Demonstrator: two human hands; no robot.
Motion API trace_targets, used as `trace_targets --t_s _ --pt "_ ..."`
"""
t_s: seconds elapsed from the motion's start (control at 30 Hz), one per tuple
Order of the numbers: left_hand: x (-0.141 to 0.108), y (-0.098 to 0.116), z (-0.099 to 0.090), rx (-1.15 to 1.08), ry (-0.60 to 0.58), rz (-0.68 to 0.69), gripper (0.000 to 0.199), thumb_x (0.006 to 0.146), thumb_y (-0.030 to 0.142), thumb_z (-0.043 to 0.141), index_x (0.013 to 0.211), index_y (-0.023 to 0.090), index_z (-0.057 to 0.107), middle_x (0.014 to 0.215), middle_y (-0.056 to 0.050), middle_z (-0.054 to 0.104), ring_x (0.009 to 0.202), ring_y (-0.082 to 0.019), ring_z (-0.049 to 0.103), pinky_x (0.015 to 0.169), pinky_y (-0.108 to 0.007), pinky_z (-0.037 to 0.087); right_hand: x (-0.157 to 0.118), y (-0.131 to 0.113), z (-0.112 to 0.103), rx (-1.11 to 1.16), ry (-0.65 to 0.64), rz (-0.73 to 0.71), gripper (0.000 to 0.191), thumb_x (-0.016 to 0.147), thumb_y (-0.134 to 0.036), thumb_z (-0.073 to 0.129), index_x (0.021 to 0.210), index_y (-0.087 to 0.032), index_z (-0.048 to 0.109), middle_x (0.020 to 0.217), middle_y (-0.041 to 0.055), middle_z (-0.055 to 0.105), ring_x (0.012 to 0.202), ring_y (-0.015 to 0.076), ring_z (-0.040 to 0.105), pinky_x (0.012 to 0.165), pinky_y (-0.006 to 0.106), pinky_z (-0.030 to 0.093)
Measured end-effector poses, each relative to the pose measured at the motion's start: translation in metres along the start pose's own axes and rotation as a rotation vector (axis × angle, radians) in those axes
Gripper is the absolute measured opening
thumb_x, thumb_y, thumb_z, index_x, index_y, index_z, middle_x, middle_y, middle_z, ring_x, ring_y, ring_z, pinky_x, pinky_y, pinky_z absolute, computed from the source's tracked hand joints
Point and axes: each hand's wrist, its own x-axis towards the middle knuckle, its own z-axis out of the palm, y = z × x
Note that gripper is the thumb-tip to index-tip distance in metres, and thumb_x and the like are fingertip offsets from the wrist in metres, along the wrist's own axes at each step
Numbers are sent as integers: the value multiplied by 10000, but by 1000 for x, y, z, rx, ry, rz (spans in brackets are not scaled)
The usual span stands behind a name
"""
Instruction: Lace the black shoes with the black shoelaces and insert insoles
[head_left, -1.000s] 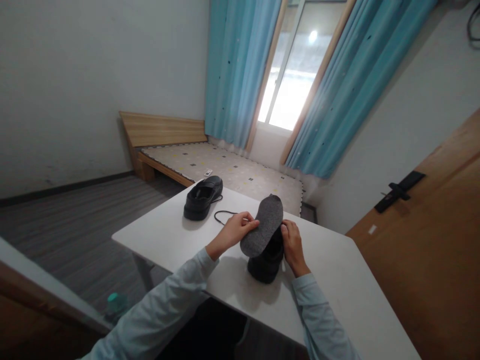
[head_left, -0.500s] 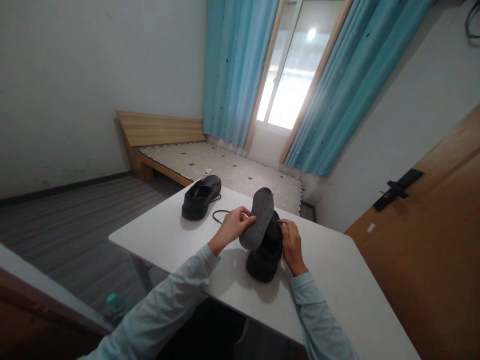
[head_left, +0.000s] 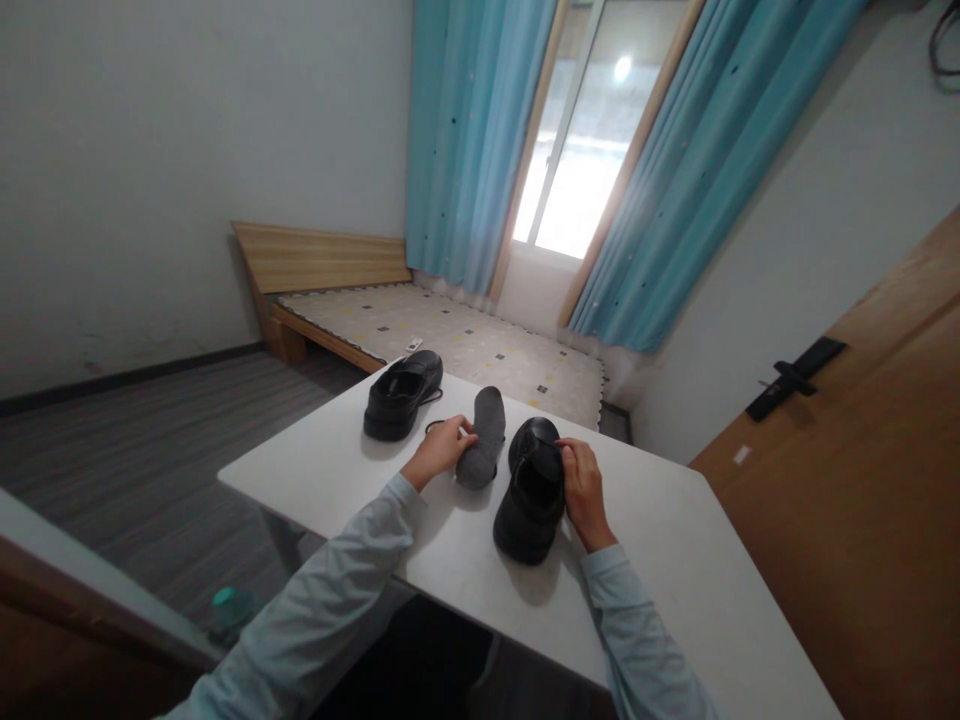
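"Left hand (head_left: 441, 450): what was its state?"

"Closed in a pinch. Thumb and fingertips gripped the edge of a gray insole (head_left: 484, 440), which lay just to the right of that hand. Whether the insole touched the white counter (head_left: 675, 560) could not be told."

"And the right hand (head_left: 585, 490)?"

"Curled closed on the side of a black near shoe (head_left: 525, 505), by its opening. The shoe stood upright just to the left of that hand."

"What change did the arrangement show?"

"A separation: the insole was out of the near shoe and apart from it, between the two hands. The shoe's opening was therefore unobstructed, and each piece could be handled alone."

"Anything beyond the left hand?"

"A second black shoe (head_left: 390, 412) stood upright, farther to its left, with a dark lace (head_left: 432, 426) partly visible just past the fingers."
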Motion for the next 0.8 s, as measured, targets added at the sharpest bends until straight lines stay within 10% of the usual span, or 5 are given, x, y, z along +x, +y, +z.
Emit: trace_targets --t_s 0.43,0.6,0.8 --pt "-8 -1 5 477 53 65 460 808 335 592 1234 191 498 1170 -136 574 1079 -272 541 866 -350 438 0 -4 0 -6 -8 -4 301 936 -373 309 958 -202 556 960 80 587 948 222 513 887 416 395" --pt "-10 4 22 520 -177 393 472 818 433 577 1272 343 489 1426 -75 385 1288 -330 359 1000 -573 329 0 -5 1 -6 -4 -5 297 937 -364 310 956 -199 556 957 78 585 945 217 514 881 405 397" --pt "-4 -10 28 540 -263 339 357 881 321 475 1236 305 514 1416 -88 410 1331 -359 296 949 -754 209 1 -5 0 -12 -10 -5 299 938 -358 312 958 -189 558 960 82 585 943 220 512 882 401 390"
